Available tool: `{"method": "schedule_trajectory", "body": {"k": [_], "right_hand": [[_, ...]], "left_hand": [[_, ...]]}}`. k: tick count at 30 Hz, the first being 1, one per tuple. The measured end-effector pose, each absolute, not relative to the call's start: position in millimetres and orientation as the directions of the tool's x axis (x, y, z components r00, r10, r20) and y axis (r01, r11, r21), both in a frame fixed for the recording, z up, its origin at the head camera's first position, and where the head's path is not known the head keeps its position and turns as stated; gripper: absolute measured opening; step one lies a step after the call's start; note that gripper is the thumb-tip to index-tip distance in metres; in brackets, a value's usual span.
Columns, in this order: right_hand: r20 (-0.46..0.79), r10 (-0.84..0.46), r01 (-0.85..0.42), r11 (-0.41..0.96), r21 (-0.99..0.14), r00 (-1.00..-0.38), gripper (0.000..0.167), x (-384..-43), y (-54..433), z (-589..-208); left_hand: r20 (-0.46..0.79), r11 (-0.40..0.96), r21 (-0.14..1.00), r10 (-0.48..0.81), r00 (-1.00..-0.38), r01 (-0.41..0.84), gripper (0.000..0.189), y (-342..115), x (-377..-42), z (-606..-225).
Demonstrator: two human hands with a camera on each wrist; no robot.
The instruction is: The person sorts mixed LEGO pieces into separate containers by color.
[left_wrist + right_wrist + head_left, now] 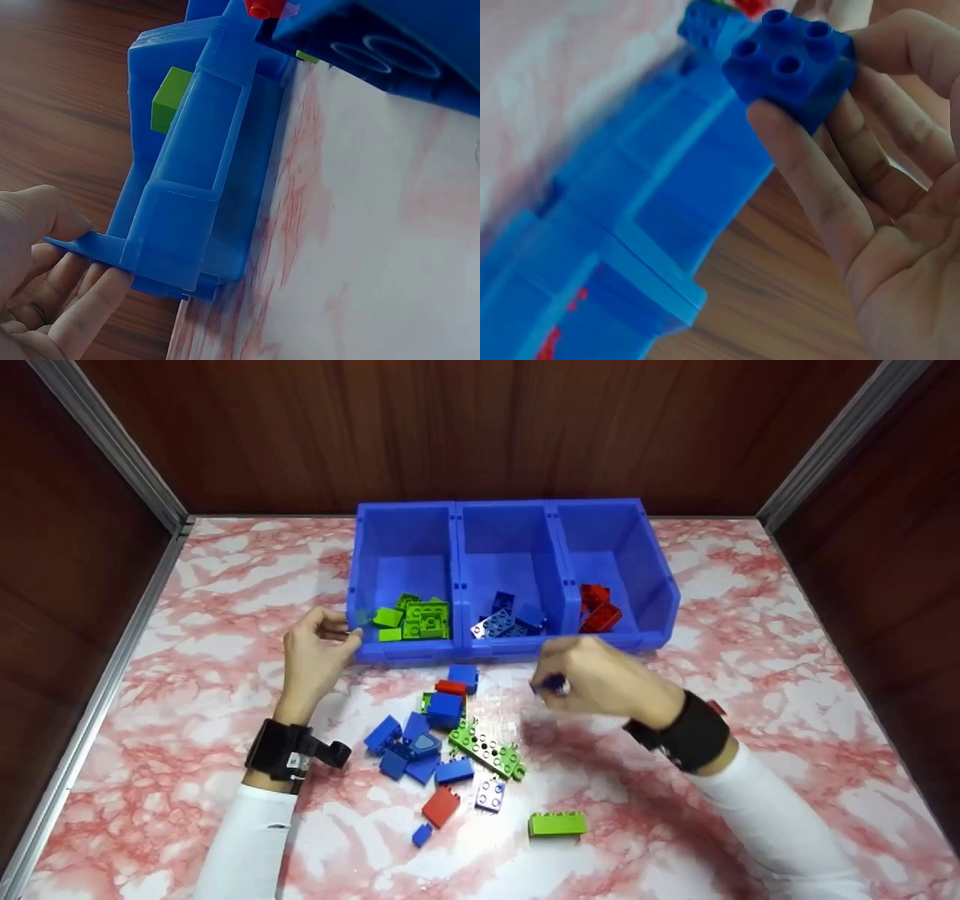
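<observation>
Brick [791,75] on the right, bin lip [103,246] on the left

So the person's right hand [600,679] has a blue four-stud brick, fingers closed in just enough to pinch it by the sides, studs left uncovered. It's held near the front of the bins [499,649], about where the middle and right ones meet in the head view. Left hand [313,654] is at the front left corner of the bins, thumb over the lip and fingers tucked under, so basically a pinch grip there.

Handling-wise, the brick looks like hard moulded plastic: probably light, stiff, a bit slick on the flat faces and not easy to break. Two opposite sides seem the best place to grab, pretty much as it's held now. The bins look like thinner plastic, stiff with maybe a little flex, and that lip seems a handy spot for steadying them.

Now the murky bits. In the head view the brick is a dark smear mostly covered by the hand, and its underside doesn't show anywhere. Exact height over the worktop [757,660]? Can't tell. The pile [442,711] overlaps itself, so some pieces are half buried. One pale brick [490,795] catches so much glare that its colour is iffy. The divider hides part of the red bricks [602,617], and the left wrist view cuts off a big blue shape [420,52] top right; no telling which piece that is.
</observation>
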State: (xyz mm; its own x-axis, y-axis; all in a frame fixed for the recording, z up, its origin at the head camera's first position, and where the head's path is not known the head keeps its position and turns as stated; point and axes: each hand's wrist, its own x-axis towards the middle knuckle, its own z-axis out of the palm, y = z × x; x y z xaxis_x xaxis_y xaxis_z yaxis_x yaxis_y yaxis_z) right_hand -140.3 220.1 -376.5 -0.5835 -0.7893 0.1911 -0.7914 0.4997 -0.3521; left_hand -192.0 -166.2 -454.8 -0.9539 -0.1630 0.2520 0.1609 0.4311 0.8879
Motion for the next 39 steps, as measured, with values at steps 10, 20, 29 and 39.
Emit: {"method": "schedule_trajectory", "body": {"k": [10,20,29,39], "right_hand": [[0.298,-0.714,-0.773,0.597,-0.216,-0.634,0.01,-188,206,-365],[0.294,-0.673,-0.727,0.673,-0.136,-0.678,0.011,-217,191,-387],[0.281,-0.647,-0.691,0.716,-0.094,-0.709,0.012,-226,186,-406],[0.262,-0.611,-0.645,0.761,-0.064,-0.747,0.012,-223,184,-411]], "left_hand": [[0.245,0.448,0.881,-0.161,-0.956,0.151,0.019,-167,-190,-455],[0.237,0.44,0.885,-0.148,-0.96,0.151,0.019,-167,-191,-454],[0.253,0.449,0.879,-0.151,-0.955,0.162,0.02,-167,-191,-454],[0.245,0.443,0.883,-0.151,-0.958,0.156,0.021,-167,-191,-454]]}}
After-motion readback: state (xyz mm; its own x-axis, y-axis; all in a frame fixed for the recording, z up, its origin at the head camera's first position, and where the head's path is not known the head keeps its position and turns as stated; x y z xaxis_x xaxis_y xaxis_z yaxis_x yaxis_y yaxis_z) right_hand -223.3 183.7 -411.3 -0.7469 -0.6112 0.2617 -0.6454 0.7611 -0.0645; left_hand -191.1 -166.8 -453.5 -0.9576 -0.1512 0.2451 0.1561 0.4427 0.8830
